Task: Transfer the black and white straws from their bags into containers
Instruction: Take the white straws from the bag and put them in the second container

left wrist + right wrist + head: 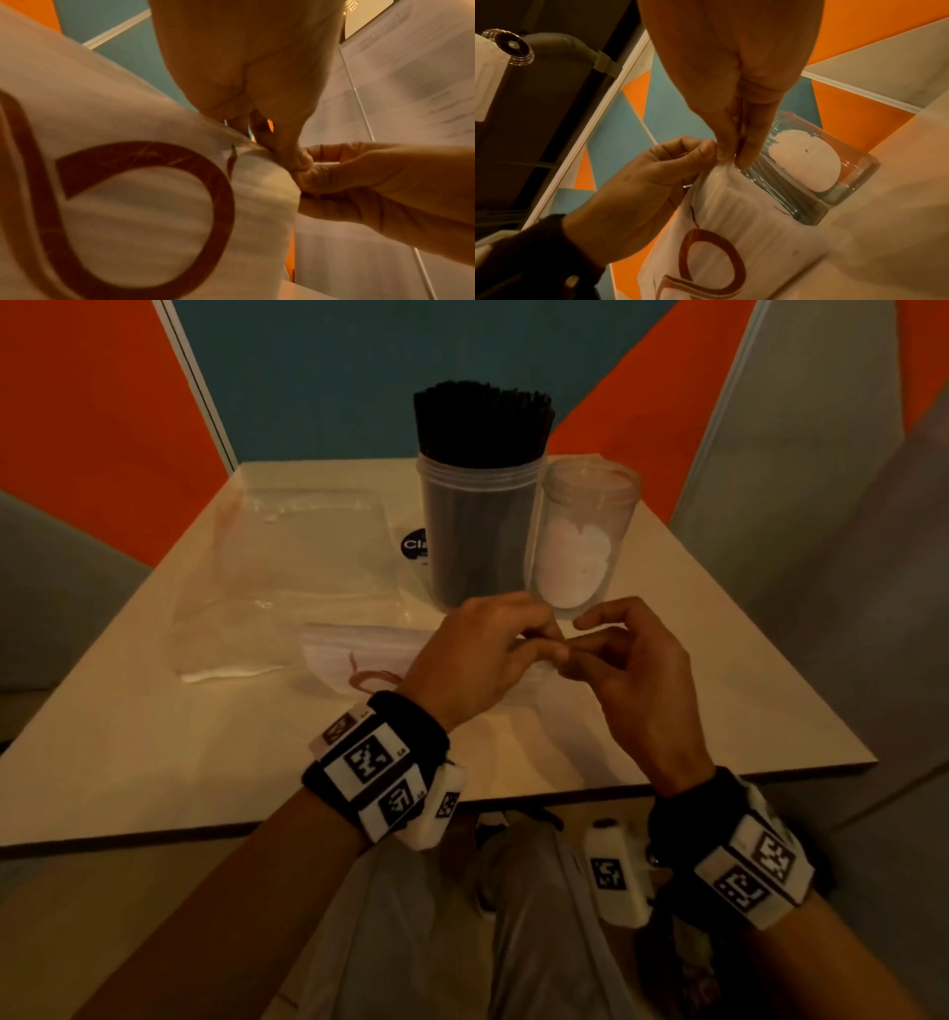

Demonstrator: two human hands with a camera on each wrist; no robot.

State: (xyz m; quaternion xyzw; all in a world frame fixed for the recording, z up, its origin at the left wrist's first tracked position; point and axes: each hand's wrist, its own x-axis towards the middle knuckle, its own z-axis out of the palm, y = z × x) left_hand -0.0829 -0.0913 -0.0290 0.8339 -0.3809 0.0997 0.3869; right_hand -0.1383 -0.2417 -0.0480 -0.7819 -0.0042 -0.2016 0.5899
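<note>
On the table a bag of white straws (354, 654) with a red logo lies under my hands. My left hand (544, 643) and right hand (583, 654) meet over its right end, each pinching the bag's top edge. In the left wrist view the left hand (295, 162) nips the plastic against the right hand's fingers (334, 178). The right hand (731, 161) pinches the same edge of the bag (731, 233). Behind stands a tall clear container (480, 531) packed with black straws (482, 418). Beside it is a smaller clear jar (585, 531) with no straws in it.
A flat, empty clear bag (287, 546) lies on the table's left half. The white table (154, 762) ends in a front edge just behind my wrists. Orange, teal and grey wall panels close in the far corner. My lap is below the table edge.
</note>
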